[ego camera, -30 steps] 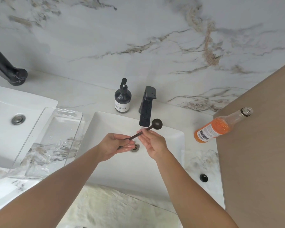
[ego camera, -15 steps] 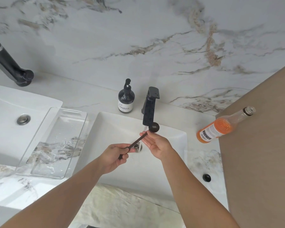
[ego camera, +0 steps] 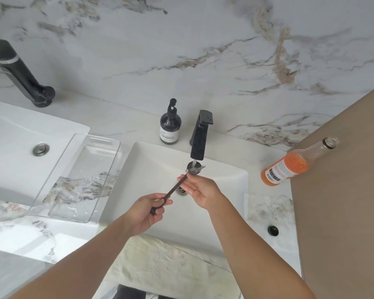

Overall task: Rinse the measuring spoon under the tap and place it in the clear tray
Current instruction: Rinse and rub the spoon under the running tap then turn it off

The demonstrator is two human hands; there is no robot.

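Head view showed the spoon [ego camera: 175, 187] over the sink [ego camera: 229, 203], its bowl under the tap [ego camera: 200, 134] with water splashing in it. Left hand [ego camera: 146, 210] pinched the handle's near end between thumb and fingers. Right hand [ego camera: 200, 189] lay spread, palm up, fingertips touching the handle just below the bowl. Tray [ego camera: 73, 180] sat left of the sink.
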